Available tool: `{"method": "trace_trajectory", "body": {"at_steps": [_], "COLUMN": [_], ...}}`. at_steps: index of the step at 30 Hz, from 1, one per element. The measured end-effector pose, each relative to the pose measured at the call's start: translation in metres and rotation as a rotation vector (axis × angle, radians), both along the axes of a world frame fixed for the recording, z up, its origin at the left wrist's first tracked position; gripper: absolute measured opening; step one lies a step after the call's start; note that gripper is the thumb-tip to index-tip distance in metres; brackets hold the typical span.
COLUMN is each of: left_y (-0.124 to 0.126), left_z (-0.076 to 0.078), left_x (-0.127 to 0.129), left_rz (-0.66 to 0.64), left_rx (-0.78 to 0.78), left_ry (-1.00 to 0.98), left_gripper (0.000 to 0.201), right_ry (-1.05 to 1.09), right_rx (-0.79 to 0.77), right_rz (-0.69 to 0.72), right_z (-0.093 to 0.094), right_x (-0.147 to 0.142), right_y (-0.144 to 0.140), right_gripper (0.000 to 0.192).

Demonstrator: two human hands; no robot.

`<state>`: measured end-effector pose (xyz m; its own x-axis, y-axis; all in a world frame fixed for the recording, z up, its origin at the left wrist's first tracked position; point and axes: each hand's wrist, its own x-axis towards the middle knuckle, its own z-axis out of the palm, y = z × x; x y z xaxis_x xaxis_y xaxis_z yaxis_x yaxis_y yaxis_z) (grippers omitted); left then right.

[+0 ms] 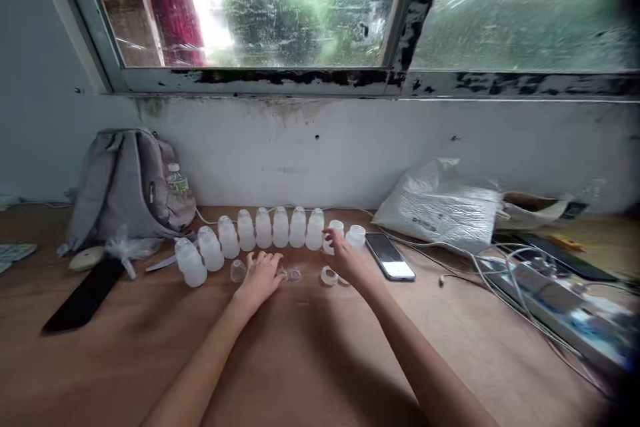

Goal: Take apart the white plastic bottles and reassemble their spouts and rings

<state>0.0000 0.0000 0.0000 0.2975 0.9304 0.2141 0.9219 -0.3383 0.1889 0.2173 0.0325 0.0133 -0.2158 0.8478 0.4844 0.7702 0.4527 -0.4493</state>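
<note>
A curved row of several small translucent white plastic bottles (263, 228) stands on the brown table (310, 347) near the wall. My right hand (344, 255) reaches to the row's right end and grips an uncapped bottle (334, 232) there; another uncapped bottle (357, 237) stands just right of it. My left hand (260, 275) lies flat on the table in front of the row, fingers spread, next to small clear caps (295, 274). One clear cap (238, 271) lies left of that hand, and a white ring-shaped cap (329, 275) lies below my right hand.
A smartphone (390, 256) lies right of the bottles. A grey backpack (127, 187) with a water bottle leans at the left wall, a black flat object (85, 293) in front of it. A plastic bag (440, 207), cables and a power strip (545, 293) crowd the right side.
</note>
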Motion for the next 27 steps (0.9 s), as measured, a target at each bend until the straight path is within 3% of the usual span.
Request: {"method": "trace_trajectory", "body": {"at_steps": [4, 7, 9, 12, 16, 19, 22, 24, 27], "left_y": [-0.001, -0.004, -0.006, -0.009, -0.013, -0.019, -0.028, -0.033, -0.038], "left_z": [0.013, 0.021, 0.026, 0.031, 0.039, 0.047, 0.052, 0.054, 0.056], "left_x": [-0.006, -0.008, -0.009, -0.009, -0.007, -0.001, 0.009, 0.017, 0.027], "left_rz": [0.014, 0.017, 0.007, -0.021, -0.086, -0.154, -0.21, -0.203, -0.167], "left_rx": [0.01, 0.037, 0.067, 0.097, 0.157, 0.188, 0.191, 0.128, -0.085], "left_ry": [-0.009, -0.053, -0.085, -0.132, -0.225, -0.316, -0.48, -0.64, -0.905], "left_gripper": [0.032, 0.031, 0.03, 0.028, 0.027, 0.03, 0.036, 0.048, 0.058], "right_ry": [0.004, -0.074, -0.114, -0.093, 0.058, 0.176, 0.283, 0.331, 0.423], "right_rx": [-0.003, -0.109, -0.13, -0.039, 0.11, 0.169, 0.22, 0.197, 0.086], "right_rz": [-0.162, -0.224, -0.267, -0.289, -0.159, -0.094, -0.04, 0.021, 0.127], "right_z": [0.015, 0.027, 0.033, 0.034, 0.023, 0.014, 0.018, 0.027, 0.043], "right_x": [-0.014, -0.022, -0.025, -0.026, -0.022, -0.018, -0.021, -0.027, -0.037], "right_y": [0.008, 0.019, 0.023, 0.02, 0.006, -0.006, -0.021, -0.033, -0.051], "right_gripper": [0.055, 0.06, 0.054, 0.038, 0.023, 0.022, 0.023, 0.026, 0.03]}}
